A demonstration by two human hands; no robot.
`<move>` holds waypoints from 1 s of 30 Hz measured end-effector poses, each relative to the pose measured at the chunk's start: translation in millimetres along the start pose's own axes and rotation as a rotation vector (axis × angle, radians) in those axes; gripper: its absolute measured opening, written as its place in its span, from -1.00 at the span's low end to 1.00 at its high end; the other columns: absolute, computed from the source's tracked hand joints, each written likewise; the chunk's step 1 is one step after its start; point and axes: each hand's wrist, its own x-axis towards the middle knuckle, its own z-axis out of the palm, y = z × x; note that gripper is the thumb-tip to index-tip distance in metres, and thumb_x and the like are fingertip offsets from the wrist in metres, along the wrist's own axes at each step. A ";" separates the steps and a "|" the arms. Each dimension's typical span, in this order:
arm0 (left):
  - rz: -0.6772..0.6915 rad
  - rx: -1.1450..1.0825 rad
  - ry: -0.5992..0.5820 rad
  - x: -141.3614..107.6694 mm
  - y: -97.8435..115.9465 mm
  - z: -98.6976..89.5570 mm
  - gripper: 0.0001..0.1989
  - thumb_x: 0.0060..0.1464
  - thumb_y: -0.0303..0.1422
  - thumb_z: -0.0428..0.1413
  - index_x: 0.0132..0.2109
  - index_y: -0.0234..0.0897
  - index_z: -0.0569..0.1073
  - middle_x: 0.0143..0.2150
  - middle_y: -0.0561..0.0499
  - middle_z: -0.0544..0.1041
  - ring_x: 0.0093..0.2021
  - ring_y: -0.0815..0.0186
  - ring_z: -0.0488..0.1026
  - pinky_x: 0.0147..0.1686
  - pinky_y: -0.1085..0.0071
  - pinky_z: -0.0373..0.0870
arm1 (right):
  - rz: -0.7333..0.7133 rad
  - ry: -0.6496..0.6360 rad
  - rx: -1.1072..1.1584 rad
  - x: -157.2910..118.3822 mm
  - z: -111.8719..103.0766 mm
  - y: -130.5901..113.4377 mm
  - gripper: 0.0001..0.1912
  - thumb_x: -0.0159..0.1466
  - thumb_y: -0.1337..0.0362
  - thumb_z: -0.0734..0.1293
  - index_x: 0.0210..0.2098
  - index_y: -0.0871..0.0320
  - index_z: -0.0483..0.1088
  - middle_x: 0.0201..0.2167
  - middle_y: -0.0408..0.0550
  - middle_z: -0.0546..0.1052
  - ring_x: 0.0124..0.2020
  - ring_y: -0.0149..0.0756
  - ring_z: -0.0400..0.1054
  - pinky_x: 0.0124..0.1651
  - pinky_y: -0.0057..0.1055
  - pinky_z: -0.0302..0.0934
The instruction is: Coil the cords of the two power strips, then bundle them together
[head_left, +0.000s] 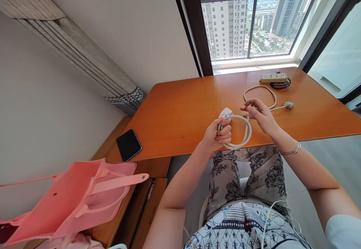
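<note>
My left hand is closed around a white power strip and the coiled part of its white cable, above the table's front edge. To its right, my right hand pinches the same cable between thumb and fingers. From there the cable makes a loop on the table and ends in a plug, which lies on the wood to the right. Most of the power strip is hidden behind my left fingers.
On the brown table, a yellowish power strip with a black cable lies at the back right. A black tablet rests at the left corner, near a pink bag. A window stands behind.
</note>
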 end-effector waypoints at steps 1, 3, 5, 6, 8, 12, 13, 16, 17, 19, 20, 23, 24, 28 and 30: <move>-0.016 0.018 -0.011 0.3 -1.3 0.1 -0.59 0.41 -0.24 -0.15 -0.46 -0.24 0.16 -0.70 0.28 -0.13 -0.74 0.55 -0.32 -0.78 0.68 -0.08 | 0.004 -0.001 0.066 -1.9 3.0 1.2 -0.63 0.21 -0.01 0.42 -0.16 0.07 0.31 -0.17 -0.09 0.46 -0.25 -0.33 0.47 -0.19 -0.37 0.43; -0.038 0.060 -0.020 0.9 -2.5 0.5 -0.59 0.40 -0.24 -0.15 -0.46 -0.24 0.17 -0.70 0.27 -0.11 -0.74 0.54 -0.30 -0.77 0.67 -0.06 | 0.012 -0.020 0.111 -5.5 7.4 1.7 -0.61 0.17 0.05 0.46 -0.14 0.05 0.29 -0.07 -0.06 0.46 -0.34 -0.38 0.48 -0.32 -0.41 0.43; -0.048 0.108 -0.009 1.3 -1.4 1.2 -0.58 0.40 -0.25 -0.16 -0.46 -0.25 0.18 -0.70 0.26 -0.10 -0.74 0.54 -0.29 -0.76 0.65 -0.05 | 0.024 -0.073 0.099 -9.2 8.9 0.6 -0.64 0.24 0.12 0.40 -0.03 0.03 0.29 0.08 0.01 0.45 -0.46 -0.45 0.45 -0.46 -0.42 0.39; -0.050 0.132 0.003 1.4 -0.1 1.6 -0.59 0.40 -0.25 -0.16 -0.46 -0.25 0.19 -0.70 0.26 -0.09 -0.74 0.54 -0.28 -0.76 0.65 -0.04 | 0.020 -0.105 0.083 -11.0 8.6 -0.2 -0.62 0.29 0.15 0.36 0.06 0.01 0.27 0.14 0.03 0.45 -0.52 -0.48 0.42 -0.50 -0.42 0.37; -0.053 0.178 0.030 1.3 3.1 2.7 -0.59 0.40 -0.23 -0.13 -0.45 -0.25 0.19 -0.70 0.26 -0.08 -0.74 0.53 -0.26 -0.74 0.64 -0.04 | -0.026 -0.148 0.033 -14.2 6.9 -1.6 -0.50 0.35 0.18 0.29 0.26 -0.02 0.19 0.16 0.07 0.48 -0.58 -0.51 0.38 -0.53 -0.42 0.35; -0.058 0.259 0.058 0.5 8.8 4.5 -0.60 0.37 -0.19 -0.06 -0.45 -0.24 0.18 -0.69 0.27 -0.06 -0.72 0.54 -0.23 -0.72 0.63 -0.02 | -0.117 -0.193 -0.089 -18.1 2.8 -2.8 -0.47 0.43 0.15 0.19 0.37 0.01 0.19 0.05 0.03 0.58 -0.63 -0.50 0.34 -0.51 -0.40 0.36; -0.059 0.280 0.062 0.4 9.5 4.7 -0.60 0.37 -0.18 -0.05 -0.44 -0.24 0.18 -0.69 0.27 -0.06 -0.72 0.54 -0.23 -0.71 0.63 -0.01 | -0.126 -0.193 -0.116 -18.7 2.1 -3.0 -0.48 0.44 0.13 0.18 0.36 0.02 0.22 0.00 0.02 0.60 -0.63 -0.49 0.34 -0.49 -0.39 0.37; -0.070 0.363 0.075 -0.5 10.2 4.5 -0.60 0.34 -0.15 0.00 -0.43 -0.25 0.19 -0.67 0.27 -0.04 -0.70 0.54 -0.19 -0.68 0.63 0.03 | -0.192 -0.192 -0.237 -20.1 0.5 -3.4 -0.41 0.38 0.05 0.30 0.35 0.06 0.28 -0.07 0.00 0.63 -0.57 -0.42 0.39 -0.40 -0.35 0.41; -0.075 0.397 0.075 -1.0 10.2 4.4 -0.59 0.34 -0.14 0.01 -0.43 -0.25 0.20 -0.66 0.27 -0.03 -0.69 0.54 -0.19 -0.67 0.63 0.04 | -0.226 -0.198 -0.290 -20.5 0.2 -3.1 -0.37 0.34 0.05 0.36 0.35 0.07 0.29 -0.08 0.00 0.64 -0.52 -0.38 0.43 -0.35 -0.34 0.42; -0.075 0.468 0.068 -2.1 9.9 4.2 -0.60 0.32 -0.12 0.04 -0.42 -0.25 0.21 -0.65 0.26 0.00 -0.68 0.55 -0.16 -0.64 0.62 0.09 | -0.295 -0.207 -0.397 -21.2 -0.1 -0.6 -0.35 0.30 0.10 0.41 0.34 0.08 0.31 -0.09 -0.01 0.65 -0.40 -0.30 0.50 -0.25 -0.33 0.44; -0.063 0.504 0.068 -2.5 9.7 4.3 -0.61 0.30 -0.11 0.05 -0.41 -0.26 0.23 -0.64 0.25 0.02 -0.67 0.55 -0.15 -0.62 0.61 0.11 | -0.331 -0.200 -0.448 -21.6 0.1 1.7 -0.39 0.32 0.14 0.39 0.33 0.09 0.32 -0.09 -0.01 0.65 -0.33 -0.27 0.53 -0.21 -0.33 0.44; -0.002 0.609 0.099 -2.7 9.8 4.6 -0.65 0.27 -0.08 0.09 -0.32 -0.27 0.31 -0.62 0.26 0.05 -0.65 0.53 -0.12 -0.60 0.59 0.14 | -0.479 -0.132 -0.589 -23.1 1.7 11.7 -0.51 0.39 0.24 0.28 0.30 0.08 0.34 -0.05 0.02 0.65 -0.19 -0.22 0.56 -0.11 -0.31 0.42; 0.008 0.643 0.112 -2.4 10.1 4.6 -0.66 0.26 -0.07 0.08 -0.29 -0.27 0.33 -0.62 0.26 0.04 -0.64 0.53 -0.12 -0.61 0.59 0.12 | -0.536 -0.110 -0.628 -23.7 2.5 15.4 -0.54 0.41 0.26 0.25 0.29 0.08 0.35 -0.03 0.04 0.65 -0.16 -0.21 0.57 -0.10 -0.30 0.42; -0.062 0.765 0.073 -2.0 14.4 4.3 -0.65 0.26 -0.05 0.02 -0.26 -0.27 0.35 -0.62 0.26 -0.01 -0.64 0.51 -0.18 -0.65 0.58 -0.02 | -0.686 -0.107 -0.726 -24.0 5.0 25.0 -0.57 0.39 0.36 0.21 0.22 0.09 0.40 -0.12 0.03 0.66 -0.11 -0.17 0.54 -0.03 -0.20 0.39; -0.111 0.821 -0.002 -2.8 17.6 5.5 -0.65 0.25 -0.06 0.01 -0.29 -0.27 0.35 -0.62 0.24 -0.01 -0.63 0.51 -0.19 -0.65 0.56 -0.08 | -0.726 -0.140 -0.725 -22.2 5.3 24.7 -0.55 0.33 0.40 0.22 0.18 0.06 0.42 -0.10 0.03 0.63 0.07 -0.08 0.46 0.14 -0.06 0.33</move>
